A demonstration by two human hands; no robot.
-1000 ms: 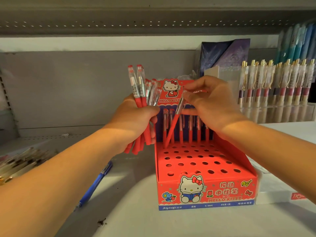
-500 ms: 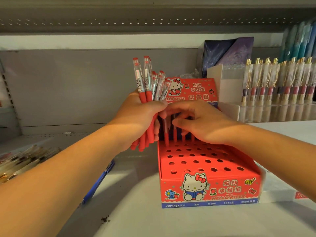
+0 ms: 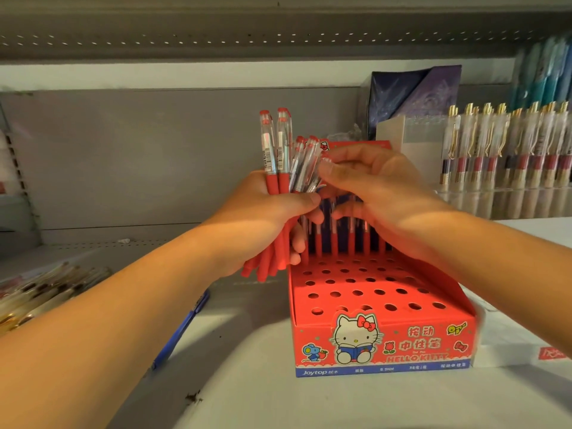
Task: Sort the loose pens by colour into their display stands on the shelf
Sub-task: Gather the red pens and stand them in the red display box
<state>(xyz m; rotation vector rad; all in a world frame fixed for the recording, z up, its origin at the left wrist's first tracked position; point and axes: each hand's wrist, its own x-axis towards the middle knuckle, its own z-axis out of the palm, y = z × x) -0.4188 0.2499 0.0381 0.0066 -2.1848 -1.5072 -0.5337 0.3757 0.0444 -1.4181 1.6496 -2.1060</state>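
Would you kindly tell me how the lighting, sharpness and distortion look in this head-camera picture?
Head view: warm light falls on both forearms, while the shelf back is dim; the right hand looks motion-blurred beside the sharper red pens gripped by the left hand; wide-angle distortion seems to tilt the gold-clip pens at the right edge.

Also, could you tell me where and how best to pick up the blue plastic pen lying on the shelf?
Pinch the blue plastic pen across its barrel near the middle, coming from above and the right: it lies flat and slanted on the white shelf, with the left forearm over its left side.
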